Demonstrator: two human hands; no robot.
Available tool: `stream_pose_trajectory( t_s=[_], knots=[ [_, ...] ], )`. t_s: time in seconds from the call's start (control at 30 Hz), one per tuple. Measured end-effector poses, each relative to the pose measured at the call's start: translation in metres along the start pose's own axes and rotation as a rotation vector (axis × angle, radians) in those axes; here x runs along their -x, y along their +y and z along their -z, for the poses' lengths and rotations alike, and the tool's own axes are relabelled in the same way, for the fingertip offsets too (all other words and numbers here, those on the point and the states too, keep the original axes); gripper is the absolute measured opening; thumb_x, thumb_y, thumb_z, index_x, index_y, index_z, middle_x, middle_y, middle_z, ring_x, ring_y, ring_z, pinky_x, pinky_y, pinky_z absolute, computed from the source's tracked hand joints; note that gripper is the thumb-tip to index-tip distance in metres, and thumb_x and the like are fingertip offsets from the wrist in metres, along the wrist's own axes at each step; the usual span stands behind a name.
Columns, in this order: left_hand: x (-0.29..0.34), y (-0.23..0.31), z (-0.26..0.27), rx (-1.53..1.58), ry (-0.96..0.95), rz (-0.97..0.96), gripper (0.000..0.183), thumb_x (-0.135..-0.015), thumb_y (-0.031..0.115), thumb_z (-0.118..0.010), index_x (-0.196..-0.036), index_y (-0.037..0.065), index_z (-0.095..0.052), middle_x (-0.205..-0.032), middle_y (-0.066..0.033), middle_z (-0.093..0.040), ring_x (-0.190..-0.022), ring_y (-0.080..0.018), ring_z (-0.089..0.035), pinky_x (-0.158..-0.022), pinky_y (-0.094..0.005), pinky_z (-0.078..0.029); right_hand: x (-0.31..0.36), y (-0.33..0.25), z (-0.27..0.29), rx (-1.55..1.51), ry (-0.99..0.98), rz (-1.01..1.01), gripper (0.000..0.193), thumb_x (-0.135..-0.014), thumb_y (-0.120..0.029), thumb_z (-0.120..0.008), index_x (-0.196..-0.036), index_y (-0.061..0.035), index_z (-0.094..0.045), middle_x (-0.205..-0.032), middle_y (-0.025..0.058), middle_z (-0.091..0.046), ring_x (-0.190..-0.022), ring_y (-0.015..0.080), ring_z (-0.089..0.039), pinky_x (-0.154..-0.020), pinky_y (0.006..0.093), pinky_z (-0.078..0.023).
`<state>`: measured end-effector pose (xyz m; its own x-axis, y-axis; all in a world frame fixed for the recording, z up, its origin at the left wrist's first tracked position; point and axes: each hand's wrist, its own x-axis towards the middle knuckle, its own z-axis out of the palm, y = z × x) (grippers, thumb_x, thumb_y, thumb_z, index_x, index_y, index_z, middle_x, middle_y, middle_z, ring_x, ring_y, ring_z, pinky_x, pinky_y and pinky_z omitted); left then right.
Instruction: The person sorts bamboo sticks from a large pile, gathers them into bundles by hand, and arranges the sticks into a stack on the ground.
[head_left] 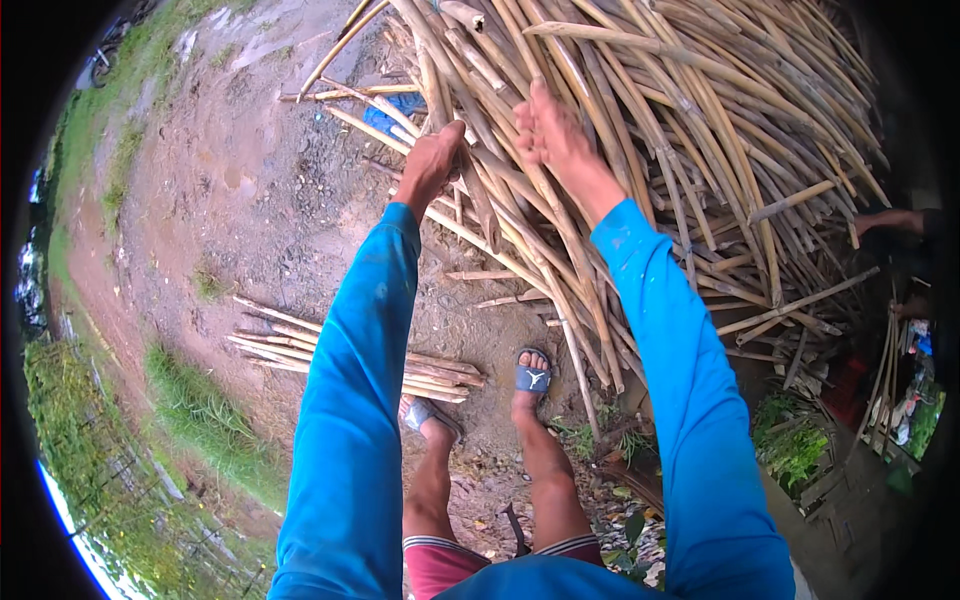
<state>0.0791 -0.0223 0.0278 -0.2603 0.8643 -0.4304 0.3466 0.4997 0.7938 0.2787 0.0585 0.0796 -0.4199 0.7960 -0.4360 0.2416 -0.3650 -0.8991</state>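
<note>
Left hand (432, 165) fisted, hold unclear, at left edge of pole pile (760, 120); right hand (553, 135), fingers loosely extended, nearer its middle, above poles running far-left to near-right.

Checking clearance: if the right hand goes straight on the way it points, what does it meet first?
Most likely the pile of poles, which lies just beyond the fingertips of the right hand. How high the hand is above it is unclear from this single view.
</note>
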Motion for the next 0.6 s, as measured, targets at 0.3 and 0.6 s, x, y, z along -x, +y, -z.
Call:
stream_pose_trajectory(
  t_s=[0.3, 0.6],
  knots=[
    [-0.013, -0.022, -0.004, -0.203, 0.041, -0.332, 0.015, -0.094, 0.023, -0.045, -0.098, 0.011, -0.052, -0.073, -0.0224, -0.065, -0.075, -0.0449, -0.067, -0.066, -0.0534, -0.051, -0.117, -0.127, -0.034, 0.654, -0.155, 0.169, 0.082, -0.092, -0.074, -0.046, -0.122, 0.0008, -0.057, -0.107, 0.0155, -0.059, -0.083, 0.0186, -0.06, -0.072, 0.0343, -0.049],
    [-0.02, -0.048, -0.001, -0.23, 0.081, -0.415, 0.035, -0.098, 0.038, -0.041, -0.104, 0.009, -0.06, -0.062, -0.0106, -0.057, -0.056, -0.0248, -0.055, -0.054, -0.0375, -0.041, -0.086, -0.035, -0.045, 0.842, -0.317, 0.104, 0.069, -0.098, -0.07, -0.041, -0.09, -0.0033, -0.055, -0.071, 0.0055, -0.056, -0.054, 0.0146, -0.054, -0.051, 0.0305, -0.048]
  ],
)
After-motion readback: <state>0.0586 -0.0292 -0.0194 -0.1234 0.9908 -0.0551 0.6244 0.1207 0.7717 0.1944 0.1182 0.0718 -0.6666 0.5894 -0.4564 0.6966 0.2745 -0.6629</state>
